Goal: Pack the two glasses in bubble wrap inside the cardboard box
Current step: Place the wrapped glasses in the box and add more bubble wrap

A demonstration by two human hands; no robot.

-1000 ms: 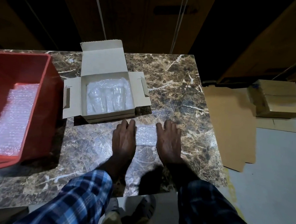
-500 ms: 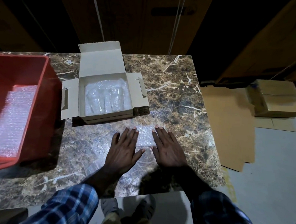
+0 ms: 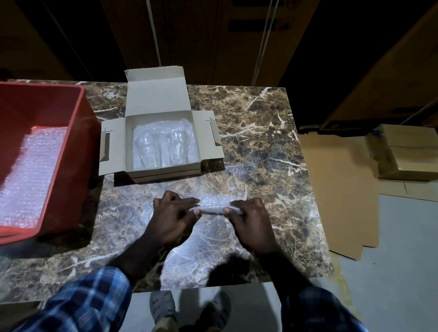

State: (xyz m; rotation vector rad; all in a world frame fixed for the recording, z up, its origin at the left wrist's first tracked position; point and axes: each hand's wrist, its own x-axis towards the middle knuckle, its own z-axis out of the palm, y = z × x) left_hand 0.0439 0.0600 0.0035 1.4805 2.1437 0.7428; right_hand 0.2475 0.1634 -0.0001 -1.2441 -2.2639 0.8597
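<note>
**Bubble wrap pinched between both hands at the counter's near side**

Clear bubble wrap piece (image 3: pixel 214 203) is held just above the marble counter (image 3: pixel 265 132), the left hand (image 3: pixel 172 218) pinching its left end and the right hand (image 3: pixel 251 223) its right end, each grip closed on the plastic. Beyond them sits the open cardboard box (image 3: pixel 160 142), flaps spread, with the two glasses (image 3: pixel 160 147) lying side by side on wrap inside. Left of the box stands a red bin (image 3: pixel 35 156) holding more bubble wrap sheets (image 3: pixel 27 176).
</note>
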